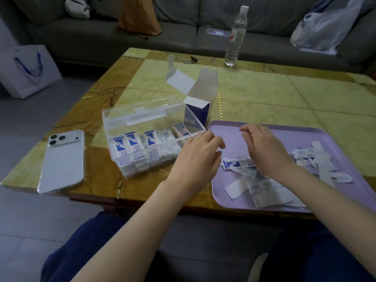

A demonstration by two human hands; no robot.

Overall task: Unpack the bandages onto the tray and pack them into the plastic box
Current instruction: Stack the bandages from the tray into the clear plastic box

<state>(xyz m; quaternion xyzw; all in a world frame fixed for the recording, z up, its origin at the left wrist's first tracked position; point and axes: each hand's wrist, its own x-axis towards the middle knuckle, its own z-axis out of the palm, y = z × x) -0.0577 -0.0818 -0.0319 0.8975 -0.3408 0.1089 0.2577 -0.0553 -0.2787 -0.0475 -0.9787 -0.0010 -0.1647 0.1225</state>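
Apparently empty left hand (198, 153) covers plastic box (150, 117) corner; phone (62, 161) lies beside.

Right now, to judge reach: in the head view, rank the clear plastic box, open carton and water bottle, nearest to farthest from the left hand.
1. Clear plastic box, right beside the left hand, on its left.
2. Open carton, behind the box.
3. Water bottle, at the table's far edge.

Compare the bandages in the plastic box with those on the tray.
The boxed bandages stand on edge in neat rows in the plastic box; the loose bandages lie flat in a heap on the tray. Boxed bandages sit in stacks; loose bandages overlap at odd angles. Both show blue print.
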